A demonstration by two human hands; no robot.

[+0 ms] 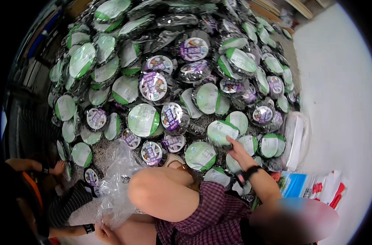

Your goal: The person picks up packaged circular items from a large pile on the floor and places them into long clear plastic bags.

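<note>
My right hand (236,150) grips the lower right edge of a round pack of dried seaweed (222,131). The pack is clear-wrapped, with a white and green label facing up; most of my fingers are hidden under it. Close by lie other such packs, one with a green-edged label (200,156) just left of my wrist. My left hand is out of view. Left of my bent knee (147,188) is a crumpled clear plastic bag (116,175). A co-worker's hand (106,234) is at its lower end, and the co-worker's other hand (60,168) touches a pack.
A large heap of seaweed packs (153,85), purple- and green-labelled, rises ahead on speckled floor. On the right are a pale wall (333,90), a plastic-wrapped white bundle (294,141) and a printed blue, white and red bag (304,183). The co-worker's striped leg (69,208) is at left.
</note>
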